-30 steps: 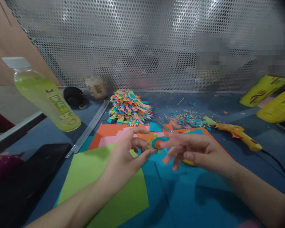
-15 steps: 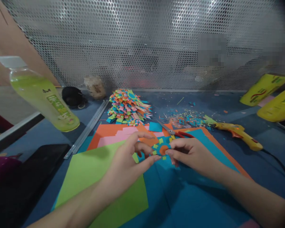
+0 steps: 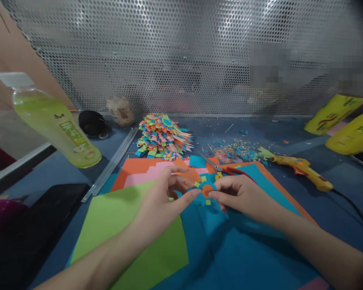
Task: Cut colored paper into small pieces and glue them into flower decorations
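Between my hands, above the blue paper (image 3: 230, 249), is a small paper flower (image 3: 207, 191) with an orange centre, blue petals and light green tips. My right hand (image 3: 240, 195) pinches its right edge between thumb and fingers. My left hand (image 3: 169, 197) closes thumb and fingers on its left side, covering the petals there. A light green sheet (image 3: 124, 237) lies under my left forearm. Red-handled scissors (image 3: 218, 167) rest just behind the flower, their handles partly hidden by my right hand. Beside their blades lies a small blue paper piece (image 3: 197, 161).
A pile of fringed colourful paper (image 3: 165, 137) stands at the back. Paper scraps (image 3: 245, 152) lie beside a yellow glue gun (image 3: 304, 171) with a cord. A green drink bottle (image 3: 54, 125), clear strips (image 3: 111, 163) and a black flat object (image 3: 48, 225) are left; yellow containers (image 3: 332, 117) are right.
My left thumb and fingers have moved right and closed in on the flower's left petals, hiding some green tips. My right hand keeps its pinch.
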Action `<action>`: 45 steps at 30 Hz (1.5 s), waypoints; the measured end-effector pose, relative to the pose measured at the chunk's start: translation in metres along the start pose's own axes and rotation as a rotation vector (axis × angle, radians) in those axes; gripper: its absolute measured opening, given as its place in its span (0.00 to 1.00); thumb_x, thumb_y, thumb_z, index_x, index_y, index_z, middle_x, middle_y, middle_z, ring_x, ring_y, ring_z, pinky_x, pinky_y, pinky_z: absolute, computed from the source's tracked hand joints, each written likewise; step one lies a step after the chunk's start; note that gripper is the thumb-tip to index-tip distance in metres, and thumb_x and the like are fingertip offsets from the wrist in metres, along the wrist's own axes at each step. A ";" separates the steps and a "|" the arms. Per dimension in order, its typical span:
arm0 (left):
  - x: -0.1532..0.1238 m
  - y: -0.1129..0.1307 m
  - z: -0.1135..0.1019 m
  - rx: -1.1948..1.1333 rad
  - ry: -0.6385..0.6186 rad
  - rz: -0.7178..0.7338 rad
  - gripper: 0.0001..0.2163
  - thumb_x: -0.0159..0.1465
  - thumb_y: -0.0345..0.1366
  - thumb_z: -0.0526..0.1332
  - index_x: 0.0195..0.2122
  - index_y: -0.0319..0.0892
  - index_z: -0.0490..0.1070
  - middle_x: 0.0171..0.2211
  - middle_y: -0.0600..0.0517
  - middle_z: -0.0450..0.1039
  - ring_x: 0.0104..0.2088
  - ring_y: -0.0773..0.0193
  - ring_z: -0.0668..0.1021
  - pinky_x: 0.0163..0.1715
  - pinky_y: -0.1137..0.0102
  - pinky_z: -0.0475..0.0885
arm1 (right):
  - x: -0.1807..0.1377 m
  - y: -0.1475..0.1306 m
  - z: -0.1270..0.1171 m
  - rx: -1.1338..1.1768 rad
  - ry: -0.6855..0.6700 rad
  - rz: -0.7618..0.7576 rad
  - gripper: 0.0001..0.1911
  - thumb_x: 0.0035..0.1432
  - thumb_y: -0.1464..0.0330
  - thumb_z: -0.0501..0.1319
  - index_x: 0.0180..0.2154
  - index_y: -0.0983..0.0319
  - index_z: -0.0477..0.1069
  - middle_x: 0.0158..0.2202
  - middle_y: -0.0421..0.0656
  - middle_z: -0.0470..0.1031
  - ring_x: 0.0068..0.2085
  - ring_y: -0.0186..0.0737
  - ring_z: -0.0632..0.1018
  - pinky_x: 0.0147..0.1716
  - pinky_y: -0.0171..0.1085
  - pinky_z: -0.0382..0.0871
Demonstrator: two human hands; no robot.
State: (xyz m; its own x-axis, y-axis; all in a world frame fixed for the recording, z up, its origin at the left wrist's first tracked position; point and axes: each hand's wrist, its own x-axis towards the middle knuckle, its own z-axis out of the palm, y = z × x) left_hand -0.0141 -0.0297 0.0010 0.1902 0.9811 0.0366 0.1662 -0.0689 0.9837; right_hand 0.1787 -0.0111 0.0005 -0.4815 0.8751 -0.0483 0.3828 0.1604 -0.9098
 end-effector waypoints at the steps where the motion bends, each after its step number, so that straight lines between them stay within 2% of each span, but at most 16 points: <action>1: 0.000 -0.001 0.000 -0.015 0.001 -0.009 0.17 0.56 0.36 0.64 0.44 0.43 0.60 0.30 0.55 0.71 0.33 0.66 0.74 0.34 0.69 0.67 | 0.000 0.001 0.000 0.000 -0.011 0.002 0.17 0.55 0.63 0.59 0.17 0.59 0.60 0.16 0.35 0.66 0.20 0.31 0.68 0.22 0.32 0.63; 10: 0.001 -0.001 -0.003 -0.110 0.012 -0.033 0.15 0.56 0.31 0.64 0.42 0.43 0.61 0.24 0.60 0.71 0.28 0.71 0.73 0.29 0.75 0.66 | 0.000 0.003 -0.001 -0.032 -0.065 0.017 0.14 0.55 0.64 0.59 0.20 0.60 0.65 0.17 0.36 0.68 0.20 0.32 0.71 0.22 0.31 0.65; 15: 0.006 -0.003 -0.004 -0.055 -0.003 -0.037 0.13 0.56 0.30 0.63 0.40 0.42 0.62 0.25 0.59 0.71 0.27 0.71 0.74 0.27 0.75 0.67 | 0.002 0.006 -0.009 -0.047 0.048 -0.009 0.09 0.55 0.65 0.59 0.24 0.61 0.71 0.19 0.37 0.72 0.20 0.31 0.74 0.22 0.30 0.68; 19: 0.003 -0.009 0.000 0.029 -0.184 -0.117 0.08 0.55 0.27 0.61 0.36 0.41 0.64 0.26 0.56 0.71 0.28 0.68 0.76 0.28 0.73 0.68 | 0.007 0.013 -0.019 -0.085 0.190 -0.048 0.11 0.56 0.68 0.56 0.36 0.62 0.75 0.29 0.43 0.79 0.24 0.35 0.78 0.27 0.34 0.73; 22: -0.001 -0.012 0.002 0.227 -0.267 -0.042 0.05 0.56 0.31 0.60 0.35 0.42 0.67 0.27 0.55 0.71 0.29 0.66 0.75 0.29 0.72 0.68 | 0.009 0.016 -0.023 -0.143 0.284 -0.079 0.15 0.57 0.71 0.54 0.44 0.61 0.74 0.37 0.45 0.80 0.31 0.38 0.81 0.34 0.38 0.75; 24: -0.001 -0.011 0.002 0.430 -0.249 0.052 0.04 0.57 0.31 0.59 0.34 0.43 0.69 0.29 0.54 0.73 0.30 0.65 0.75 0.29 0.71 0.67 | 0.008 0.017 -0.023 -0.183 0.332 -0.097 0.15 0.58 0.70 0.54 0.46 0.60 0.73 0.41 0.46 0.80 0.35 0.40 0.81 0.38 0.40 0.74; 26: 0.000 -0.008 -0.002 0.577 -0.192 0.116 0.04 0.57 0.31 0.58 0.33 0.44 0.70 0.30 0.53 0.75 0.31 0.64 0.75 0.29 0.70 0.67 | 0.008 0.017 -0.022 -0.210 0.351 -0.104 0.15 0.59 0.69 0.54 0.46 0.59 0.73 0.41 0.45 0.80 0.33 0.39 0.81 0.36 0.38 0.75; 29: 0.006 -0.004 -0.010 0.708 -0.056 0.169 0.05 0.58 0.33 0.57 0.34 0.44 0.70 0.32 0.53 0.76 0.33 0.62 0.77 0.33 0.68 0.68 | 0.009 0.017 -0.022 -0.236 0.353 -0.108 0.18 0.59 0.68 0.55 0.51 0.58 0.70 0.32 0.41 0.80 0.25 0.35 0.79 0.29 0.35 0.74; 33: 0.017 -0.008 -0.024 0.845 0.124 0.212 0.06 0.59 0.34 0.56 0.36 0.45 0.71 0.35 0.51 0.77 0.38 0.58 0.77 0.39 0.66 0.69 | 0.007 0.016 -0.022 -0.273 0.358 -0.113 0.22 0.61 0.67 0.53 0.57 0.57 0.63 0.19 0.34 0.72 0.18 0.32 0.74 0.22 0.31 0.72; 36: 0.025 -0.015 -0.037 0.861 0.137 0.199 0.09 0.61 0.35 0.54 0.41 0.44 0.70 0.39 0.48 0.77 0.42 0.55 0.77 0.42 0.63 0.70 | 0.005 0.014 -0.022 -0.297 0.356 -0.101 0.20 0.62 0.68 0.52 0.55 0.58 0.60 0.17 0.31 0.69 0.14 0.30 0.70 0.16 0.29 0.66; 39: 0.032 -0.021 -0.045 0.892 0.152 0.200 0.10 0.62 0.39 0.54 0.42 0.43 0.70 0.42 0.46 0.76 0.46 0.54 0.75 0.44 0.61 0.69 | 0.005 0.014 -0.022 -0.343 0.362 -0.113 0.21 0.60 0.69 0.54 0.55 0.58 0.59 0.15 0.29 0.64 0.13 0.30 0.69 0.17 0.29 0.64; 42: 0.035 -0.024 -0.044 0.936 0.125 0.225 0.18 0.61 0.45 0.56 0.49 0.42 0.67 0.47 0.42 0.74 0.51 0.50 0.72 0.48 0.57 0.66 | 0.008 0.017 -0.023 -0.398 0.375 -0.147 0.27 0.55 0.69 0.58 0.57 0.57 0.59 0.20 0.33 0.71 0.20 0.33 0.73 0.23 0.32 0.66; 45: 0.035 -0.027 -0.036 0.981 0.010 0.284 0.28 0.58 0.49 0.59 0.57 0.44 0.61 0.55 0.41 0.68 0.56 0.46 0.68 0.53 0.50 0.59 | 0.013 0.020 -0.024 -0.439 0.372 -0.176 0.21 0.54 0.70 0.59 0.51 0.57 0.67 0.38 0.42 0.78 0.30 0.37 0.77 0.32 0.36 0.69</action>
State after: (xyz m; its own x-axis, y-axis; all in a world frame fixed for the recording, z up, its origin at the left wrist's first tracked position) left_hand -0.0473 0.0129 -0.0182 0.3385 0.9067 0.2518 0.8367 -0.4124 0.3604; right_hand 0.1993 0.0140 -0.0084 -0.2888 0.9068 0.3071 0.6509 0.4212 -0.6316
